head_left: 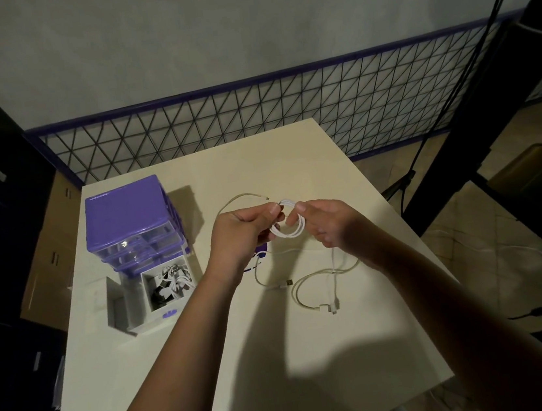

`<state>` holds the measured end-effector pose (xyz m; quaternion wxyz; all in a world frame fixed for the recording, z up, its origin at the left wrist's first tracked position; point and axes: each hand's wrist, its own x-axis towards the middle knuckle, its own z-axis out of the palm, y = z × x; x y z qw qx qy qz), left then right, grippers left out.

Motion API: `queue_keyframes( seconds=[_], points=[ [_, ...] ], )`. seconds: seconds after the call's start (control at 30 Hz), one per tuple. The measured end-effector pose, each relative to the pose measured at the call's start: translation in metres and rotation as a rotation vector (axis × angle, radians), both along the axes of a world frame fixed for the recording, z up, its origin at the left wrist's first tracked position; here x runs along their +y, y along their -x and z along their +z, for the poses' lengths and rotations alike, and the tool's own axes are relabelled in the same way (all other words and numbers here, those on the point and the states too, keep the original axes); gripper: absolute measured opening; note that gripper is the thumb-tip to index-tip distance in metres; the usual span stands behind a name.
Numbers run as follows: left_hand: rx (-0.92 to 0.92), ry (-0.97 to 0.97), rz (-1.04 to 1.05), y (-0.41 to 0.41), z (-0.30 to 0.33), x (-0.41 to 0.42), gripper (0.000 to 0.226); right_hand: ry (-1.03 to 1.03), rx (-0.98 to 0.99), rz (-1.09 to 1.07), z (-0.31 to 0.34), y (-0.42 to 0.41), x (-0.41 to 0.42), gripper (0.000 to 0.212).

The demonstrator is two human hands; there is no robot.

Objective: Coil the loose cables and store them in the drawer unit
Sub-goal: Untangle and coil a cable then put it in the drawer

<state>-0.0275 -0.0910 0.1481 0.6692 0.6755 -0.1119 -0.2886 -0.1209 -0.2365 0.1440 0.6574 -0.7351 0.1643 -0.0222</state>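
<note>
Cable, white [287,223], thin and round, wound into a small coil of several loops, held in the air above the middle of the table [248,362]. Left hand [248,230] pinches the coil's 9 o'clock side between thumb and fingers. Right hand [324,222] grips the 3 o'clock side, fingers curled round the strands. 1 loose tail of the same cable [241,199] arcs out from the coil toward 10 o'clock, greyer in tone, ending in a small plug near the left thumb.

Cables, loose, white [309,279], lying on the table at 6 o'clock of the hands: long slack curves crossing one another, with a metal-tipped flat plug at the 9 o'clock end and 2 pale connectors close together at 6 o'clock. How many separate cables make up this tangle cannot be told.

Drawer unit, purple with clear drawer fronts [131,222], standing at 9 o'clock on the table, well apart from the hands. Lowest drawer [158,297] pulled out toward 6 o'clock, grey-white, with a purple handle at its front. Right compartment holds bundled white and black cables [171,282].

Purple mark [260,252] on the tabletop, partly hidden under the left wrist.
</note>
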Motion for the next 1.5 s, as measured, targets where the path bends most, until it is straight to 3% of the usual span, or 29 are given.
queue_keyframes(
  seconds=[0.33,0.57,0.77,0.87,1.07,1.17,1.23,1.33,1.5],
  points=[
    [0.012,0.005,-0.098,-0.001,0.004,0.001,0.015,0.002,-0.02,-0.047,-0.006,0.0,-0.002,0.03],
    [0.05,0.034,0.026,-0.004,0.002,-0.001,0.01,0.032,-0.073,-0.077,-0.001,0.001,0.003,0.026],
    [0.086,0.103,0.164,-0.018,0.009,0.005,0.012,0.383,0.022,-0.096,-0.026,0.009,-0.001,0.029],
    [0.09,0.121,0.206,-0.023,0.01,0.008,0.014,0.395,0.098,-0.057,-0.043,0.013,0.003,0.027],
    [0.095,0.114,0.218,-0.027,0.007,0.013,0.014,0.75,0.22,-0.061,-0.064,0.018,-0.005,0.032],
    [0.123,0.104,0.189,-0.023,0.004,0.013,0.016,0.47,0.324,-0.215,-0.067,0.017,-0.013,0.036],
    [0.135,0.085,0.168,-0.018,0.0,0.012,0.019,0.233,0.312,-0.287,-0.062,0.017,-0.014,0.021],
    [0.159,0.05,0.131,-0.009,-0.005,0.009,0.019,-0.026,0.22,-0.3,-0.049,0.016,-0.009,0.024],
    [0.181,0.006,0.066,0.0,-0.008,0.008,0.009,-0.699,-0.043,-0.461,-0.03,0.007,-0.005,0.019]
  ],
)
